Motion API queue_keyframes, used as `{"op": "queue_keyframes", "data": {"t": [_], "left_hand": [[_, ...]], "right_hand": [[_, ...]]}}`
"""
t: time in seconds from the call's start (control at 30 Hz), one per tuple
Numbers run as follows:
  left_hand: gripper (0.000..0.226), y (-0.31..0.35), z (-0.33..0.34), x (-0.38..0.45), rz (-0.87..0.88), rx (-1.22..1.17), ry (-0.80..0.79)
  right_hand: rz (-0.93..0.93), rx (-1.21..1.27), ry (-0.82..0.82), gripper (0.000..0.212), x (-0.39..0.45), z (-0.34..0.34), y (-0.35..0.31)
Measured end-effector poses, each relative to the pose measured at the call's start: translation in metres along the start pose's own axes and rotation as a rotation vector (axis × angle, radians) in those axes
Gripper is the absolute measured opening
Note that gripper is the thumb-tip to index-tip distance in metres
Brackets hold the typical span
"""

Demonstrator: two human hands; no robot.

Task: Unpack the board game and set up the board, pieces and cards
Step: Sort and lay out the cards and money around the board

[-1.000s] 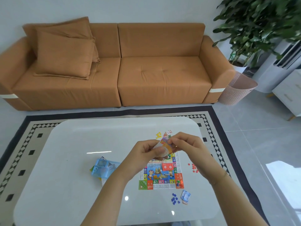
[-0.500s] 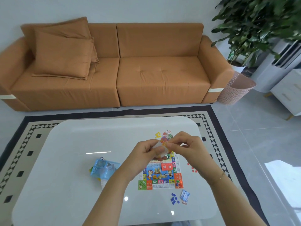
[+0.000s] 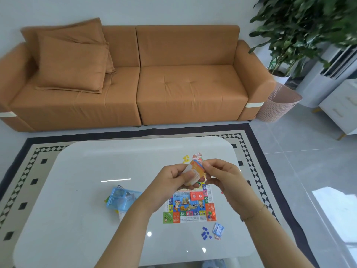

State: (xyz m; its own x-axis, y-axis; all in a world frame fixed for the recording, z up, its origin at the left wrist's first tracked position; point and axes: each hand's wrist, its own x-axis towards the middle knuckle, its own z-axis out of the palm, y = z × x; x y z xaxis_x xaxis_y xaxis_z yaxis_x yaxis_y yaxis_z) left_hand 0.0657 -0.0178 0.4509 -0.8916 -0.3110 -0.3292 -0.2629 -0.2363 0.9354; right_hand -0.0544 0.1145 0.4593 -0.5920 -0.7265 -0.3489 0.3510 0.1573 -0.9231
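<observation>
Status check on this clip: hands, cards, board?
Left hand grips card stack; right hand pinches its top card. Board flat on table, blue pieces beside. Nothing in the way.

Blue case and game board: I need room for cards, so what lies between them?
In the head view, only the left forearm crosses above that stretch between blue case and game board.

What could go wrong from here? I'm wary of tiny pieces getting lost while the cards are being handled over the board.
The left hand grips the card stack while the right hand pinches its top edge, above the board; a slip could scatter cards across it. The blue tokens lie loose near the table's front edge, beside the right forearm, so a sweep might knock them off. The yellow tokens beyond the hands could also get brushed.
</observation>
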Motion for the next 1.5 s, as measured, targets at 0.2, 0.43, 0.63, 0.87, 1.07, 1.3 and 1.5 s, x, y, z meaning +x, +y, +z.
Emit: {"op": "queue_keyframes", "data": {"t": [0.2, 0.43, 0.63, 0.87, 1.07, 1.3, 1.5], "left_hand": [[0.028, -0.001, 0.002, 0.001, -0.025, -0.119, -0.023], [0.025, -0.002, 0.002, 0.003, -0.016, -0.159, -0.035], [0.022, -0.001, -0.001, 0.004, 0.02, -0.027, 0.005], [0.014, 0.003, -0.001, 0.001, 0.043, 0.058, -0.027], [0.022, -0.004, -0.001, 0.0, 0.041, 0.062, 0.006], [0.017, -0.005, -0.004, 0.002, 0.039, 0.001, 0.06], [0.016, -0.005, -0.003, 0.003, 0.035, 0.017, 0.064]], "right_hand": [[-0.239, -0.144, 0.079, 0.013, -0.001, 0.002, -0.005], [-0.667, -0.585, 0.159, 0.013, -0.003, 0.001, 0.002], [-0.66, -0.788, 0.105, 0.012, 0.005, -0.005, 0.002], [-0.411, -0.559, 0.126, 0.011, 0.003, 0.004, -0.007], [-0.379, -0.711, 0.112, 0.007, 0.01, 0.005, -0.006], [-0.341, -0.722, 0.099, 0.008, 0.009, 0.005, -0.005], [-0.253, -0.767, 0.001, 0.008, 0.012, -0.002, -0.008]]}}
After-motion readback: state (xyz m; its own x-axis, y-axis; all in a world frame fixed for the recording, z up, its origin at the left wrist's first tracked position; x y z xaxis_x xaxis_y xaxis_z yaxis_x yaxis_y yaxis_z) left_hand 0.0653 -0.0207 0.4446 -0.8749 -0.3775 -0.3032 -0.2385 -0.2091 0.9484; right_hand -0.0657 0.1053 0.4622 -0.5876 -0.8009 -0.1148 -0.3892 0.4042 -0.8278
